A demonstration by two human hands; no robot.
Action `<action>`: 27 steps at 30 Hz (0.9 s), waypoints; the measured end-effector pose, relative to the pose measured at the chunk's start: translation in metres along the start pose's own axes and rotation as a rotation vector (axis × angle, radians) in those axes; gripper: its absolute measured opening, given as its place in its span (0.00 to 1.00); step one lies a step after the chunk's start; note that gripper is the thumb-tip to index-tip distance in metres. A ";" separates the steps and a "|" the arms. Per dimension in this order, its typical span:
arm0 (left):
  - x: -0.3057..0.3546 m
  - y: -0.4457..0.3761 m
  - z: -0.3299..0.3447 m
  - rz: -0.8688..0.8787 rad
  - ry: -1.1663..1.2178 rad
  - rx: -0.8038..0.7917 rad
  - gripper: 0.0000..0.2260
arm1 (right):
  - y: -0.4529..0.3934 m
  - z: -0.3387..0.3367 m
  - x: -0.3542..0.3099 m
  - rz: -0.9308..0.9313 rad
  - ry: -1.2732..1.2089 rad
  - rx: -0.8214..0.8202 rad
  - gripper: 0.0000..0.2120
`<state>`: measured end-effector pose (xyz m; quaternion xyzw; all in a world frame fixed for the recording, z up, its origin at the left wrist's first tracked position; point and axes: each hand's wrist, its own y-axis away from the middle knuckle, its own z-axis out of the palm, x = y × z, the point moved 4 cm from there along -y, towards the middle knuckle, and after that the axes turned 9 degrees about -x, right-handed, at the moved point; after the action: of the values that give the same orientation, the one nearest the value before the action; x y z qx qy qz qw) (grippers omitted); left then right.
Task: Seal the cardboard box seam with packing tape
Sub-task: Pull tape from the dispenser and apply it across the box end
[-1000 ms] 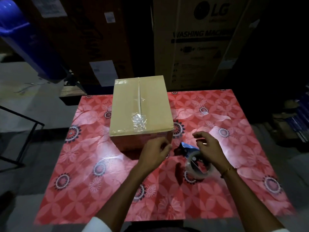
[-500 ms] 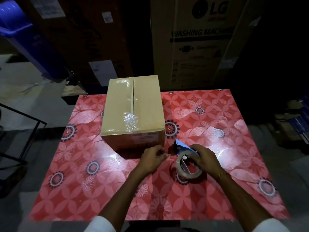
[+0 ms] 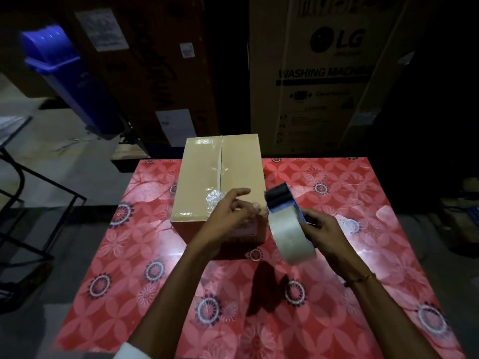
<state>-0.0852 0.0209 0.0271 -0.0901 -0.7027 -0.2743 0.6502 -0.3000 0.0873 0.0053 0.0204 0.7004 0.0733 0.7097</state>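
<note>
A closed brown cardboard box stands at the far middle of the table, its top seam running away from me with a crinkled patch of clear tape near the front. My right hand holds a tape dispenser with a clear roll, lifted off the table just right of the box's near corner. My left hand is in front of the box's near edge, fingertips pinched at the dispenser's mouth; whether tape is between them I cannot tell.
The table has a red floral cover. Behind it stand tall cardboard cartons, one marked LG washing machine. A blue bin leans at back left, and a black metal frame stands left of the table.
My right hand lifted the tape dispenser off the table and brought it up beside the box's near right corner. My left hand rose with it to the box's front edge.
</note>
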 end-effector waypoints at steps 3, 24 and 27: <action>0.001 0.002 0.003 -0.072 0.202 -0.072 0.16 | -0.015 0.023 -0.011 -0.019 -0.016 -0.026 0.10; 0.010 -0.003 -0.069 -0.151 0.036 0.011 0.10 | -0.109 0.090 -0.047 -0.027 0.229 -0.182 0.18; 0.008 -0.008 -0.069 -0.153 0.025 0.014 0.13 | -0.123 0.091 -0.046 -0.060 0.289 -0.175 0.10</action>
<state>-0.0303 -0.0220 0.0327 -0.0281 -0.7013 -0.3193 0.6367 -0.2005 -0.0334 0.0363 -0.0730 0.7862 0.1151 0.6027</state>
